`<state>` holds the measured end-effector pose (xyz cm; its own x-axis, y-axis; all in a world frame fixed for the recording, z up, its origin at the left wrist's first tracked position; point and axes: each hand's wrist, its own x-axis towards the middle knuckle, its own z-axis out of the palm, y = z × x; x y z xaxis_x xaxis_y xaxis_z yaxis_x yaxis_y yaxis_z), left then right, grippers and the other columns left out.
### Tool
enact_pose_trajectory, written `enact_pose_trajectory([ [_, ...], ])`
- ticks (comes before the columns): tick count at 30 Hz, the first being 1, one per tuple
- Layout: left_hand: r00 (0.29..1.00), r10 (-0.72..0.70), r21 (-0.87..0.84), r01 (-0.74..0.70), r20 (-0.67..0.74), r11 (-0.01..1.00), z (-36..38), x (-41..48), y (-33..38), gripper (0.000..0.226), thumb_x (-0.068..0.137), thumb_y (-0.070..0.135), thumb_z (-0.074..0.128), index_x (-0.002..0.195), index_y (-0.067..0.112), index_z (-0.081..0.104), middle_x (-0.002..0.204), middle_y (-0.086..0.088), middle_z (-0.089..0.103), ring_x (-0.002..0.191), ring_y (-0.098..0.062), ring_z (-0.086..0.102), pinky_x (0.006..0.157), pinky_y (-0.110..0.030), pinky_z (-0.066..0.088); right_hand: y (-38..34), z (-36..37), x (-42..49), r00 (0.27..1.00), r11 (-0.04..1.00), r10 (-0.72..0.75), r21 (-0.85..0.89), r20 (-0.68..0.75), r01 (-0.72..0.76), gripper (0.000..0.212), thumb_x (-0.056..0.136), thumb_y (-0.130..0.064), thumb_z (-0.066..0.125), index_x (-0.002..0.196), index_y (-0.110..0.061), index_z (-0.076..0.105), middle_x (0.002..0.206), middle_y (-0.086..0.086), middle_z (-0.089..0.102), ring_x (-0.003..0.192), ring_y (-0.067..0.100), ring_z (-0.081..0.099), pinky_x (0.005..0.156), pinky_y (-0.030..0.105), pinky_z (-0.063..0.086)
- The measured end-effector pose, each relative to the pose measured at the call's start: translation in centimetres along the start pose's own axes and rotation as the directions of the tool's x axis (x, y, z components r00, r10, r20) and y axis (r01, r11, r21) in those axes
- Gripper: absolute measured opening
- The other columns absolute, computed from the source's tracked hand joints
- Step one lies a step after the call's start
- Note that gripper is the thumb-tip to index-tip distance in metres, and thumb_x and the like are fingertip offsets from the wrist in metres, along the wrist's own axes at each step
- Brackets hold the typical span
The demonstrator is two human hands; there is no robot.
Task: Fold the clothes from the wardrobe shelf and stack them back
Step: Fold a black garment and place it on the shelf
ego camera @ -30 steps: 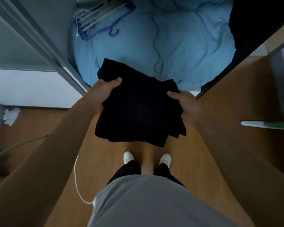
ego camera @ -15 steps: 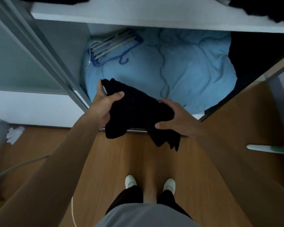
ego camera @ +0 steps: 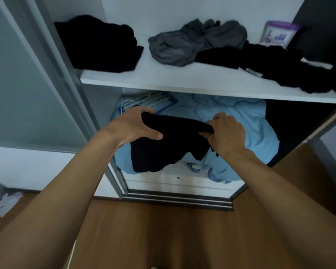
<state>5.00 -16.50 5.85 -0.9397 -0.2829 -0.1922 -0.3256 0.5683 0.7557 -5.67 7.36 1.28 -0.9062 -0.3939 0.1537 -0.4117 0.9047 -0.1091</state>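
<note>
A folded black garment (ego camera: 163,146) hangs between my hands, below the front edge of the white wardrobe shelf (ego camera: 182,82). My left hand (ego camera: 132,127) grips its left top corner and my right hand (ego camera: 227,133) grips its right top corner. On the shelf lie a folded black pile (ego camera: 99,45) at the left, a crumpled grey garment (ego camera: 194,41) in the middle and loose black clothes (ego camera: 275,65) at the right.
Under the shelf lies a light blue duvet (ego camera: 241,121) with hangers (ego camera: 147,100) on it. A sliding door (ego camera: 27,78) stands at the left. A purple packet (ego camera: 277,33) leans at the shelf's back right. Crumpled paper (ego camera: 8,202) lies on the wooden floor (ego camera: 163,233).
My view has tilted up, so the shelf with its clothes has come into sight. Both hands have raised the black garment toward the shelf and shifted their grip to its top edge.
</note>
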Motion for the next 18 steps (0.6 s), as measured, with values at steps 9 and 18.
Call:
enact_pose_trajectory([
  [9,0.884,0.181,0.316,-0.04,-0.431,0.948,-5.8,2.2,1.0,0.022,0.074,0.033,0.077,0.092,0.024,0.067,0.12,0.004,0.045,0.091,-0.019,0.057,0.08,-0.035,0.051,-4.5,-6.2,6.7,0.989,0.876,0.055,0.483,-0.138,0.018,0.014,0.092,-0.03,0.06,0.084,-0.021,0.068,0.078,-0.005,0.064,0.078,0.019,0.059,0.063,0.031,0.037],
  [18,0.85,0.196,-0.356,-0.399,-0.488,0.845,-10.7,4.4,1.4,0.016,0.085,0.012,0.071,0.091,0.026,0.068,0.069,0.011,0.066,0.062,-0.001,0.063,0.051,-0.013,0.046,-10.5,-9.9,15.5,0.999,-0.056,0.035,0.998,-0.004,0.006,0.025,0.093,0.001,0.052,0.098,-0.012,0.073,0.095,0.005,0.075,0.097,0.02,0.071,0.082,0.03,0.059],
])
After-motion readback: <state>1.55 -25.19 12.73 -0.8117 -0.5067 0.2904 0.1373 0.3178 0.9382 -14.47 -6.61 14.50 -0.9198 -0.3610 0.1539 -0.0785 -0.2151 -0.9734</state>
